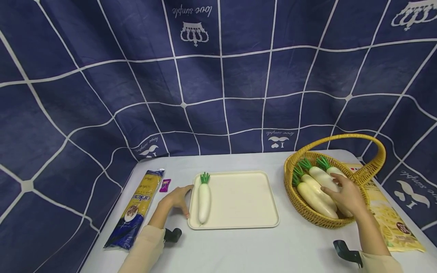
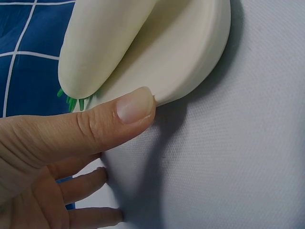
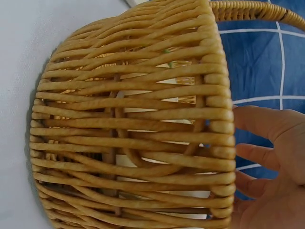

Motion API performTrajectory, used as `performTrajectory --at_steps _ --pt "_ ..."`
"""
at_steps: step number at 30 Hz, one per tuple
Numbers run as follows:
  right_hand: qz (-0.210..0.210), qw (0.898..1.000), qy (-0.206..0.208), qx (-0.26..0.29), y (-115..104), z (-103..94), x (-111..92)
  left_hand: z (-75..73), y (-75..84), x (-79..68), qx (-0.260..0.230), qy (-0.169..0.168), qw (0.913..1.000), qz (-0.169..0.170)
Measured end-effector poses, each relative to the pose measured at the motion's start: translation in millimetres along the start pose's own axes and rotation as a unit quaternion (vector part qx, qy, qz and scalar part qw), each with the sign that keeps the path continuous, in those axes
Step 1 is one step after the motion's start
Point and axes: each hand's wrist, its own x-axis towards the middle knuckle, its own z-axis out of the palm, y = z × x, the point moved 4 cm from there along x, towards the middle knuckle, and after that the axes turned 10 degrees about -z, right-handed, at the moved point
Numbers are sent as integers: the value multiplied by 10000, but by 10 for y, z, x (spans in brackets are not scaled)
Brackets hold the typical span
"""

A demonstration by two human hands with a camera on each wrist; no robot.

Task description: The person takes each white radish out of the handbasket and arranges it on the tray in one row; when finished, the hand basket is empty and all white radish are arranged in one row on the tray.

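Note:
A cream tray point(image 1: 239, 200) lies mid-table, with a white radish point(image 1: 204, 201) lengthwise along its left side, green leaf tops at the far end. My left hand point(image 1: 177, 198) is at the tray's left edge, thumb and fingers spread; in the left wrist view the thumb tip point(image 2: 136, 107) overlaps the rim. On the right, a wicker basket point(image 1: 307, 212) contains several white radishes point(image 1: 312, 195) with green tops. Over them my right hand point(image 1: 348, 194) reaches in, thumb and fingers apart above a radish. Seen from the right wrist, the basket wall point(image 3: 133, 124) hides the fingertips.
A blue and yellow pasta packet point(image 1: 136, 208) lies at the left, beside a small purple sachet point(image 1: 165, 185). Under and right of the basket is a yellow food bag point(image 1: 392, 216). The basket's tall handle point(image 1: 341, 136) arches up. A blue checked curtain point(image 1: 239, 76) hangs behind the table.

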Motion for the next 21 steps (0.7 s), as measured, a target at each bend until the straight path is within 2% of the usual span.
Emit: performTrajectory --at_steps 9,21 --pt "277 9991 -313 119 144 50 33 12 16 -15 33 42 9999 -143" --pt "248 9950 -958 120 204 13 186 38 -15 10 4 57 9999 -105"
